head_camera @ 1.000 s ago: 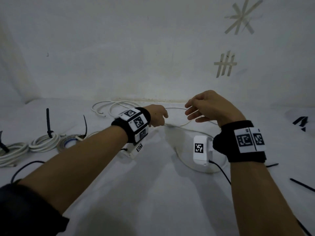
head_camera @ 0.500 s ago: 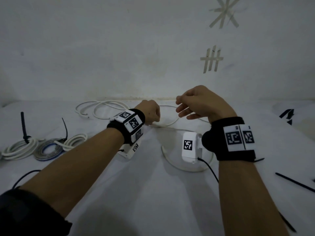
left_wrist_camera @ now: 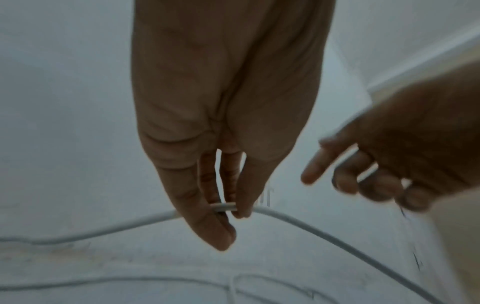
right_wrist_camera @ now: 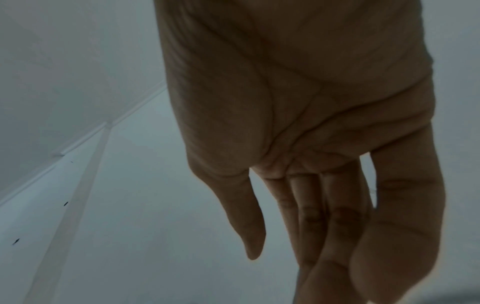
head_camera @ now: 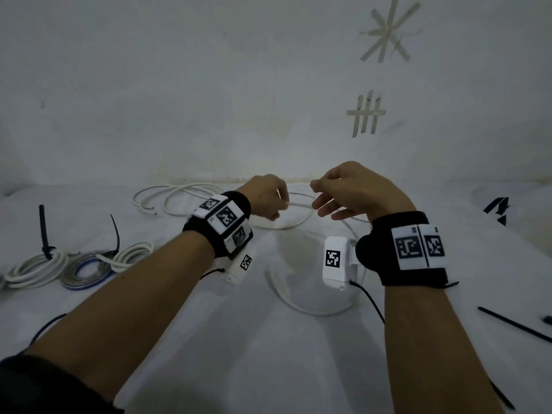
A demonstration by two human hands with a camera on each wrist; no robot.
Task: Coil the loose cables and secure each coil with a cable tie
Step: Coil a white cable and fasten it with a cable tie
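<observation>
A loose white cable [head_camera: 299,204] lies in loops on the white sheet [head_camera: 239,339] and rises to both hands. My left hand [head_camera: 268,198] pinches it near its cut end between thumb and fingers, as the left wrist view shows at the left hand [left_wrist_camera: 228,211] and the cable [left_wrist_camera: 311,228]. Just to the right, my right hand [head_camera: 343,192] is raised, its fingers loosely curled. In the left wrist view the cable seems to pass through the right hand [left_wrist_camera: 363,181] between its fingers. The right wrist view shows only the right hand [right_wrist_camera: 311,226], no cable.
At the far left lie tied coils: a white coil [head_camera: 35,264], a grey-blue coil [head_camera: 86,270] and a small white coil [head_camera: 131,255], with black tie tails [head_camera: 43,228] sticking up. More white cable loops [head_camera: 179,192] lie by the wall. Loose black cable ties [head_camera: 513,324] lie at the right.
Both hands have come closer together and a little higher, with the cable still between them. The head view has shifted slightly.
</observation>
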